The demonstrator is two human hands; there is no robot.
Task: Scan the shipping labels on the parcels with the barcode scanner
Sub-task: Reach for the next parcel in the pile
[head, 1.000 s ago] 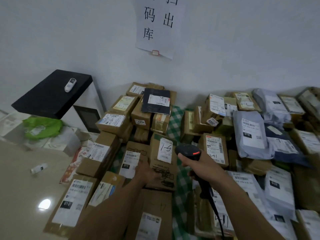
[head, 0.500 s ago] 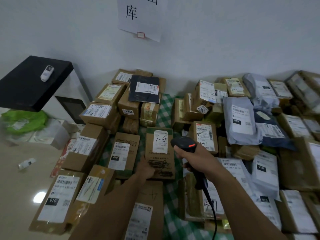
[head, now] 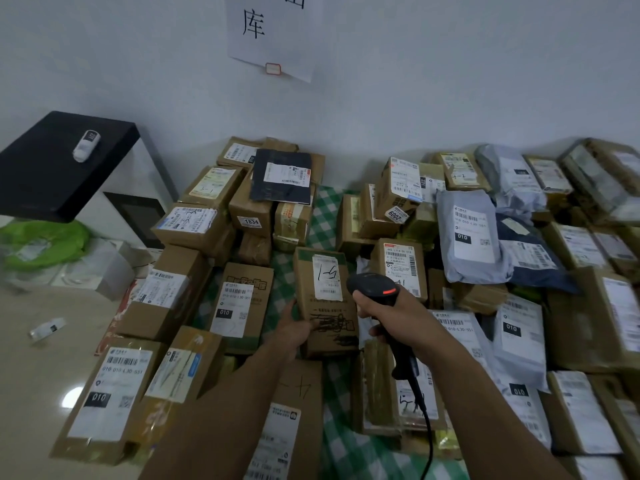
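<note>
Many cardboard and poly-bag parcels with white shipping labels lie on a green checked cloth (head: pixel 323 216). My right hand (head: pixel 398 315) grips a black corded barcode scanner (head: pixel 375 289), its head pointing toward a tall brown box (head: pixel 323 327) whose white label (head: pixel 327 277) bears handwritten marks. My left hand (head: pixel 294 327) holds that box at its lower left edge. A second brown box with a "010" label (head: pixel 239 306) lies just left of it.
A black-topped white unit (head: pixel 62 164) with a small white device (head: pixel 86 145) stands at the left wall. Green bag (head: pixel 45 242) and white packets sit below it. A small white bottle (head: pixel 46 329) lies on the beige floor. A paper sign (head: pixel 273 32) hangs on the wall.
My left hand stayed at the handwritten-label box's lower left edge while the box settled flatter. The scanner stayed aimed near it. The camera tilted down and panned slightly.
</note>
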